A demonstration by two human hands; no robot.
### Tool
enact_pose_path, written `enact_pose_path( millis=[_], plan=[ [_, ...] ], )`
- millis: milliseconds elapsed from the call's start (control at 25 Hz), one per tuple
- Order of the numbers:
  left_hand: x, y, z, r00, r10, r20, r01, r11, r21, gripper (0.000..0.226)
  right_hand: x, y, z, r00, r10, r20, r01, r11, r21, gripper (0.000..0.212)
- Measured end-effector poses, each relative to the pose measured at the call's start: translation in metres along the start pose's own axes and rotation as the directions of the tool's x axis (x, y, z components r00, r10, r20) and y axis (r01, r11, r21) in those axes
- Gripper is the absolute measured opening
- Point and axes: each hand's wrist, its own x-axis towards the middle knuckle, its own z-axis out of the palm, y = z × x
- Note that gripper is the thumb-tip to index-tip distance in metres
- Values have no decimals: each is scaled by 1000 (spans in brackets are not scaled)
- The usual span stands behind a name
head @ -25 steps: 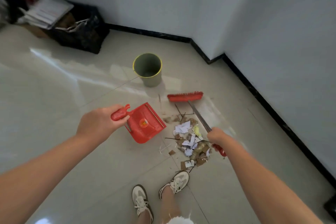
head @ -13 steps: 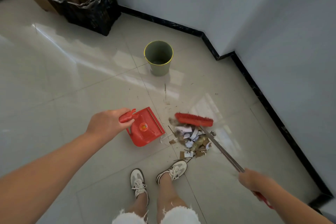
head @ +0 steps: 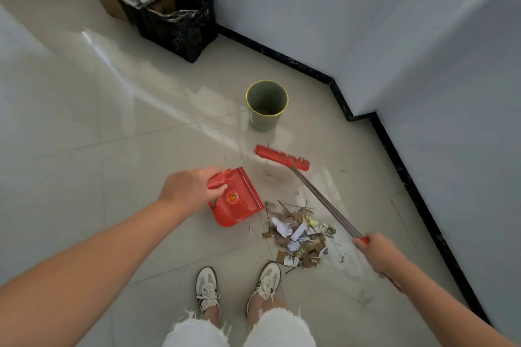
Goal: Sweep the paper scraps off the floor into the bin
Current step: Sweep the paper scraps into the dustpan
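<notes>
A heap of paper scraps (head: 298, 235), white bits mixed with brown card and thin sticks, lies on the pale tiled floor just ahead of my right shoe. My left hand (head: 191, 189) grips the handle of a red dustpan (head: 239, 203), whose lip rests at the heap's left edge. My right hand (head: 376, 252) holds the metal shaft of a red-headed broom (head: 282, 157); the brush head sits on the floor beyond the heap, between it and the bin. The grey-green bin (head: 266, 118) with a yellow rim stands upright and open further back.
A black crate (head: 180, 24) stuffed with papers and cardboard stands at the back left against the wall. White walls with a black skirting board (head: 394, 149) form a stepped corner to the right. My two feet in white trainers (head: 208, 289) stand just behind the heap.
The broom head has moved from right behind the heap out to the floor beyond it, nearer the bin. The dustpan stays at the heap's left. My view has shifted.
</notes>
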Motion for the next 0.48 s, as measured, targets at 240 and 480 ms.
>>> enact_pose_path(
  millis=[240, 480],
  plan=[
    [33, 1, 12, 963, -239, -124, 233, 971, -62, 27, 117, -124, -11, 978, -194, 73, 180, 970, 164, 29],
    [42, 5, 49, 975, -153, -161, 164, 985, 53, 39, 168, -134, 26, 953, -196, 232, 236, 959, -156, 34]
  ],
)
